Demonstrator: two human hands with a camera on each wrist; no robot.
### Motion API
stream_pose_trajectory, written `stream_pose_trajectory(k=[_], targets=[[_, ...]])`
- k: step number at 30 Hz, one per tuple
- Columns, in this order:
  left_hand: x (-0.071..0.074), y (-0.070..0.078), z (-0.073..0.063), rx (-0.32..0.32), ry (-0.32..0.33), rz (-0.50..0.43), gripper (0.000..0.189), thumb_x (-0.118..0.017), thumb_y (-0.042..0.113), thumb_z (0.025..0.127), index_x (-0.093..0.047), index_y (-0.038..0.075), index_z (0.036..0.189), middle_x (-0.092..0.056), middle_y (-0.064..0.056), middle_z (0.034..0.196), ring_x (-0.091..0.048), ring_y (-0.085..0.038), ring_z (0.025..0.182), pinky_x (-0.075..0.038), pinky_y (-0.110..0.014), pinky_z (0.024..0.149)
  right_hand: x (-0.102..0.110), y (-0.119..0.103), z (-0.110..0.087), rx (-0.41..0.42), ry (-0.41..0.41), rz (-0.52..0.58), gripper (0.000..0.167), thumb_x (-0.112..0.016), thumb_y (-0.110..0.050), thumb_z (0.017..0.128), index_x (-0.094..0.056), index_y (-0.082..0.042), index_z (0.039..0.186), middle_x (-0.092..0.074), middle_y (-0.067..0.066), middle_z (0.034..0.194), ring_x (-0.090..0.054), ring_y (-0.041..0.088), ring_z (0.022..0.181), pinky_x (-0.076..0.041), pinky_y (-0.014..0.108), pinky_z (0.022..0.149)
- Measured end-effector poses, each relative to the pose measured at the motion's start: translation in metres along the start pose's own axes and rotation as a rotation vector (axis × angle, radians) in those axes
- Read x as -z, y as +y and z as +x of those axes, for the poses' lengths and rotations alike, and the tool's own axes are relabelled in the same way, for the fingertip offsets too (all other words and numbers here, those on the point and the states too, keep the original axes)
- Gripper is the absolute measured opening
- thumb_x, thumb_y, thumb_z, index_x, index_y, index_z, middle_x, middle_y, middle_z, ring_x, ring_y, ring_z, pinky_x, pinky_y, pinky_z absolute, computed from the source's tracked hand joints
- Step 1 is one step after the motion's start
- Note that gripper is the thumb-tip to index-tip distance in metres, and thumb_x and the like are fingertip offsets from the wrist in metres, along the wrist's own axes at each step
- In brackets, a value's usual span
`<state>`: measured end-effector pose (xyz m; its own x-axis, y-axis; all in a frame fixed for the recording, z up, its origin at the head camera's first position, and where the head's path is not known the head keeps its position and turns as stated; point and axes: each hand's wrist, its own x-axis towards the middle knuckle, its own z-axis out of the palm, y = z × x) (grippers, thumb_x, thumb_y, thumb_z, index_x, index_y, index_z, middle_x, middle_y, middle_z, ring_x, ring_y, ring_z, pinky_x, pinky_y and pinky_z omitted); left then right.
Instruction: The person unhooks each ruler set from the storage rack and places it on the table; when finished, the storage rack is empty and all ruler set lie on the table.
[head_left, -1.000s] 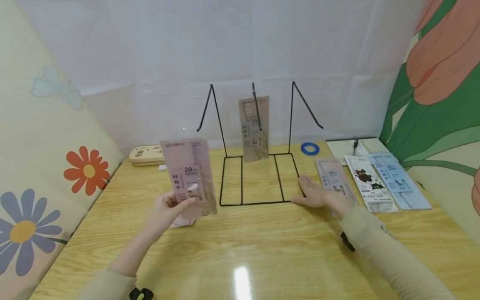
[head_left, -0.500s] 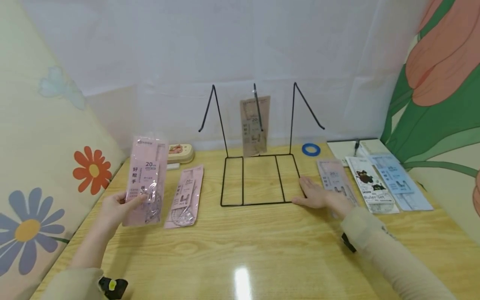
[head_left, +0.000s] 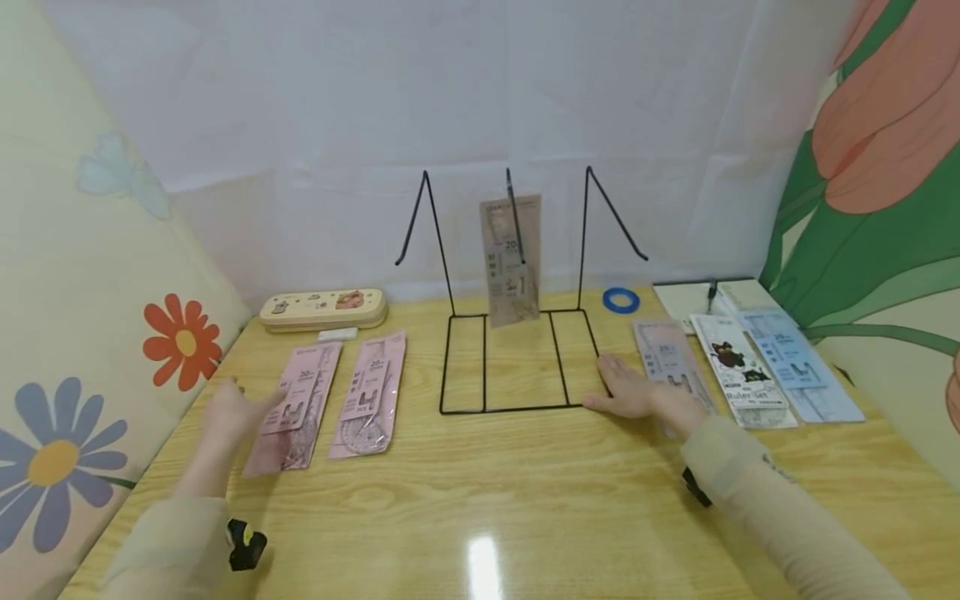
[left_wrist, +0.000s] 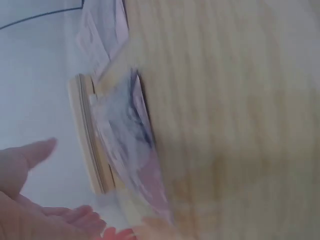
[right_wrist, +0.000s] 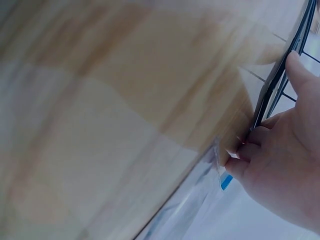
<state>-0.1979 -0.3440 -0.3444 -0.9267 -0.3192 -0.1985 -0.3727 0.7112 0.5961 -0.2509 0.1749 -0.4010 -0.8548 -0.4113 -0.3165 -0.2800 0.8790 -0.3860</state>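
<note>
My left hand [head_left: 234,412], fingers loose and spread, is beside a pink packaged ruler set [head_left: 303,392] lying on the table. In the left wrist view the hand [left_wrist: 45,210] is apart from that packet [left_wrist: 125,130]. A second pink ruler set [head_left: 369,396] lies parallel to its right. My right hand [head_left: 626,387] rests on the right front corner of the black wire display rack [head_left: 517,407]; thumb and fingers touch its base bars in the right wrist view. Another pink ruler set [head_left: 513,287] hangs from the rack's middle hook.
A cream pencil case [head_left: 324,310] and a white eraser [head_left: 337,334] lie behind the left packets. To the right are a blue ring [head_left: 621,301], a pink packet [head_left: 667,354], a white ruler set [head_left: 738,375], a blue packet [head_left: 798,358] and a notebook [head_left: 675,296].
The left hand has carried a pink ruler set leftward from near the rack, laid it beside the other one and let go. The right hand has stayed on the rack's base.
</note>
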Motion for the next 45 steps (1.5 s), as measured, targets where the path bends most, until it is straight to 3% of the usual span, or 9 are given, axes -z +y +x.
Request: stream_pose_trajectory(k=[5, 8, 13, 20, 24, 31, 37, 40, 45], targets=[[-0.010, 0.023, 0.007, -0.176, 0.029, -0.021, 0.101, -0.045, 0.059, 0.091, 0.008, -0.007, 0.147, -0.003, -0.037, 0.150, -0.010, -0.057, 0.135, -0.018, -0.068, 0.107, 0.001, 0.001, 0.000, 0.006, -0.005, 0.009, 0.089, -0.040, -0.050, 0.097, 0.001, 0.011, 0.146, 0.005, 0.030, 0.154, 0.002, 0.043, 0.143, -0.005, 0.051, 0.119], [-0.016, 0.039, 0.010, -0.235, 0.023, -0.019, 0.100, -0.045, 0.062, 0.090, 0.005, -0.001, 0.149, -0.003, -0.034, 0.152, -0.009, -0.057, 0.136, -0.017, -0.069, 0.107, 0.001, 0.001, 0.001, 0.007, -0.004, 0.005, 0.089, -0.040, -0.050, 0.097, 0.001, 0.011, 0.146, 0.005, 0.030, 0.154, 0.002, 0.043, 0.143, -0.005, 0.051, 0.119], [-0.027, 0.066, 0.016, -0.280, 0.031, -0.008, 0.098, -0.048, 0.061, 0.089, -0.001, 0.003, 0.151, -0.008, -0.032, 0.152, -0.012, -0.056, 0.136, -0.017, -0.067, 0.109, 0.000, 0.001, 0.000, 0.008, -0.004, -0.002, 0.089, -0.040, -0.050, 0.097, 0.002, 0.011, 0.146, 0.006, 0.030, 0.154, 0.002, 0.043, 0.143, -0.005, 0.051, 0.119], [-0.049, 0.098, 0.024, -0.328, -0.008, -0.028, 0.098, -0.051, 0.061, 0.087, -0.003, 0.006, 0.152, -0.010, -0.024, 0.156, -0.013, -0.049, 0.140, -0.016, -0.063, 0.112, 0.001, -0.001, 0.000, -0.017, -0.017, 0.004, 0.089, -0.041, -0.050, 0.097, 0.002, 0.010, 0.147, 0.006, 0.029, 0.154, 0.003, 0.042, 0.144, -0.005, 0.050, 0.119], [-0.065, 0.115, 0.030, -0.391, -0.040, -0.095, 0.098, -0.053, 0.059, 0.087, -0.004, 0.005, 0.152, -0.010, -0.021, 0.157, -0.012, -0.044, 0.143, -0.015, -0.058, 0.115, 0.001, 0.000, 0.001, -0.028, -0.017, 0.009, 0.089, -0.042, -0.049, 0.097, 0.002, 0.010, 0.147, 0.007, 0.029, 0.154, 0.003, 0.042, 0.144, -0.005, 0.051, 0.119], [-0.100, 0.148, 0.036, -0.430, -0.116, -0.172, 0.098, -0.052, 0.062, 0.086, -0.004, 0.008, 0.152, -0.010, -0.015, 0.158, -0.012, -0.036, 0.145, -0.016, -0.053, 0.117, -0.001, 0.002, 0.003, -0.028, -0.016, 0.007, 0.089, -0.041, -0.050, 0.097, 0.003, 0.009, 0.147, 0.007, 0.028, 0.154, 0.003, 0.042, 0.144, -0.005, 0.050, 0.119], [-0.130, 0.178, 0.036, -0.493, -0.157, -0.278, 0.088, -0.055, 0.049, 0.091, -0.008, 0.005, 0.152, -0.015, -0.014, 0.158, -0.015, -0.030, 0.146, -0.017, -0.045, 0.119, 0.001, 0.002, 0.002, -0.026, -0.018, 0.014, 0.088, -0.041, -0.049, 0.097, 0.002, 0.010, 0.146, 0.007, 0.029, 0.154, 0.004, 0.042, 0.144, -0.005, 0.051, 0.119], [-0.141, 0.191, 0.033, -0.533, -0.165, -0.308, 0.084, -0.056, 0.044, 0.092, -0.011, 0.003, 0.151, -0.018, -0.015, 0.157, -0.017, -0.030, 0.145, -0.019, -0.045, 0.118, 0.001, 0.002, 0.002, -0.025, -0.017, 0.017, 0.088, -0.041, -0.049, 0.097, 0.002, 0.010, 0.146, 0.007, 0.029, 0.154, 0.004, 0.042, 0.144, -0.005, 0.051, 0.119], [-0.155, 0.209, 0.034, -0.543, -0.208, -0.396, 0.082, -0.058, 0.045, 0.091, -0.016, 0.007, 0.151, -0.022, -0.012, 0.156, -0.021, -0.026, 0.145, -0.024, -0.043, 0.117, 0.001, 0.000, 0.002, -0.017, -0.014, 0.018, 0.088, -0.042, -0.049, 0.097, 0.001, 0.010, 0.147, 0.006, 0.030, 0.154, 0.002, 0.042, 0.144, -0.006, 0.052, 0.119]])
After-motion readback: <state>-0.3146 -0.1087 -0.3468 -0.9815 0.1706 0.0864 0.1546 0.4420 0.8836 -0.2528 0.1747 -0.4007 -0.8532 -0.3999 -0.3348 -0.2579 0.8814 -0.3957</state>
